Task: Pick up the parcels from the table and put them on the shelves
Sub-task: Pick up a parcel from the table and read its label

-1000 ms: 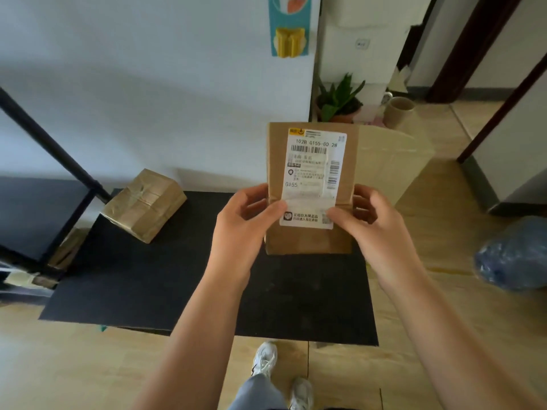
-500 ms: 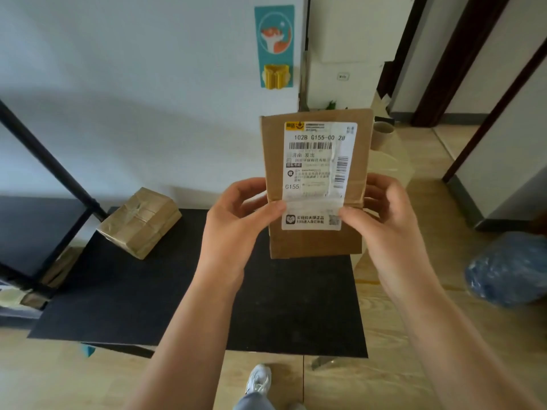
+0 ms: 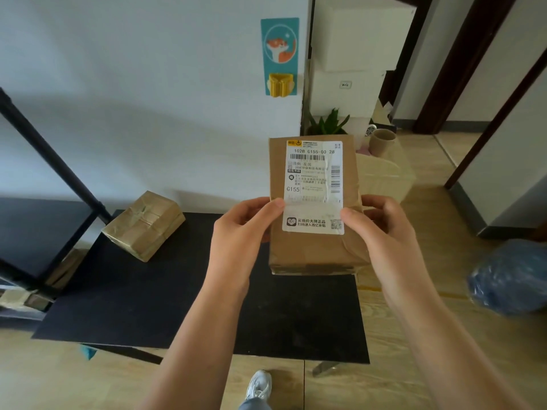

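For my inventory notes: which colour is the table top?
Black, matte; the table shows clearly in the head view.

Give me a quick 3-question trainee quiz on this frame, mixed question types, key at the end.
1. True or false: the labelled parcel is held upright in the air by both the left hand and the right hand.
2. How many parcels lie on the black table?
A) none B) one C) three
3. Fill in: the large code on the lower left of the shipping label reads ____.

Key:
1. True. Each hand grips one side, with the thumbs on the label face.
2. B. One taped parcel sits tilted at the table's far left corner, beside the black shelf frame.
3. G155
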Tool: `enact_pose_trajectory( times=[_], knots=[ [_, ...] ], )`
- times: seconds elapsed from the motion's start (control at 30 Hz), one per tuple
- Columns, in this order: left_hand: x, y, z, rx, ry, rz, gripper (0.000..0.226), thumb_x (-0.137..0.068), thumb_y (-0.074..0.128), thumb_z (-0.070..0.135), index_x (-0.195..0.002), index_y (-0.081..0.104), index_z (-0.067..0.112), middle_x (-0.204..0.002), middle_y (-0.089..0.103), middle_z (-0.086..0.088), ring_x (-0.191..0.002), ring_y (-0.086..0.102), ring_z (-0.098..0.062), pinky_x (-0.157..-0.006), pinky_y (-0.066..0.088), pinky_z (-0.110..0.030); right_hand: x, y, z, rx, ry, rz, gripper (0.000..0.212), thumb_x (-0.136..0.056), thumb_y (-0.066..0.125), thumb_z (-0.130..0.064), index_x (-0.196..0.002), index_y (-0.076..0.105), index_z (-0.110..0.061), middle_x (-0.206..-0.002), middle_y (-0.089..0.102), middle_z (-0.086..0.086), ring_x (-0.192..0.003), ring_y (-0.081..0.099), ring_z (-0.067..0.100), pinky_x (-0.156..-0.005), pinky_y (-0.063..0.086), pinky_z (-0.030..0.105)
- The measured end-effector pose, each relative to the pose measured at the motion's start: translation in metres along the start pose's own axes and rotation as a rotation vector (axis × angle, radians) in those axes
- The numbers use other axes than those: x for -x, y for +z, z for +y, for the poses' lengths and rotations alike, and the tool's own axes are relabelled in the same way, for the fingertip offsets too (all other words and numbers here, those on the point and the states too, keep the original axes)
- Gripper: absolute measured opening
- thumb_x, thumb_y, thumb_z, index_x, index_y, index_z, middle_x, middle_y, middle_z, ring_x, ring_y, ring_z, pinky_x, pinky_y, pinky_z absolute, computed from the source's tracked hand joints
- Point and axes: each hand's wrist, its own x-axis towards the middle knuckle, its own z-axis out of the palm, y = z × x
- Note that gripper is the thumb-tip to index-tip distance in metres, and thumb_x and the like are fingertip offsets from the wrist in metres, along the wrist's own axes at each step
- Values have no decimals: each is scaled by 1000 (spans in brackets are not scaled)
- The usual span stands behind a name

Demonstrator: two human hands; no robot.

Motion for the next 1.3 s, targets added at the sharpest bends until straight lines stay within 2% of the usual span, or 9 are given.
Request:
enact_pose_trajectory(
  times=[0.2,0.3,0.43,0.57,0.73,0.83,0.93,1.1,1.3],
  knots=[
    [2,-3,-4,-1,-13,21,24,-86,72,34,-107,74,23,-87,79,12,-80,74,0,-59,55,-12,3,3,3,2,16,-8,28,-84,71,-39,-108,58,-33,-89,74,-13,-90,71,6,-77,57,27],
    [3,-4,-6,1,-19,35,27,-86,72,34,-111,73,23,-90,79,10,-83,74,-1,-59,55,-12,5,5,5,8,12,-12,31,-85,69,-39,-112,56,-34,-88,73,-18,-86,69,-2,-74,54,24],
    [5,-6,-8,-25,-17,59,31,-86,71,36,-115,71,25,-99,78,9,-95,73,-8,-70,55,-18,9,11,5,43,19,-21,35,-86,68,-40,-117,54,-42,-96,73,-12,-87,67,-2,-78,56,28],
    [11,-12,-11,-48,-20,54,28,-86,71,35,-114,70,30,-100,77,10,-96,73,-8,-72,56,-22,11,19,6,54,8,-64,37,-87,69,-36,-120,53,-40,-101,70,-8,-92,67,4,-80,57,30],
    [27,-33,-20,-91,-40,111,39,-85,73,35,-122,63,30,-106,74,10,-99,69,-7,-81,58,-30,21,40,11,103,-10,-128,38,-87,69,-35,-120,52,-40,-104,67,-13,-94,66,1,-76,54,22],
    [36,-58,-26,-67,-80,184,40,-83,74,36,-122,63,31,-107,73,9,-99,69,-9,-81,58,-34,33,61,12,162,-23,-199,44,-86,69,-37,-127,52,-35,-115,63,-12,-100,64,1,-73,54,18],
    [44,-86,-27,-36,-102,261,40,-83,74,35,-121,64,30,-104,74,8,-95,70,-9,-82,58,-36,44,87,8,234,-42,-271,40,-89,68,-34,-126,52,-32,-113,60,-16,-98,60,-3,-62,49,8],
    [65,-148,-30,-19,-112,347,36,-86,72,35,-121,65,28,-97,74,10,-86,70,-3,-63,50,-20,69,148,4,345,-45,-356,36,-90,66,-37,-121,47,-39,-120,58,-13,-87,54,-10,-57,41,9],
    [111,-270,-39,6,-147,495,30,-86,72,35,-116,67,28,-96,76,10,-86,73,-4,-68,58,-22,134,260,0,361,-12,-500,43,-91,66,-36,-130,48,-34,-109,56,-17,-83,51,-7,-59,38,11]
  ],
)
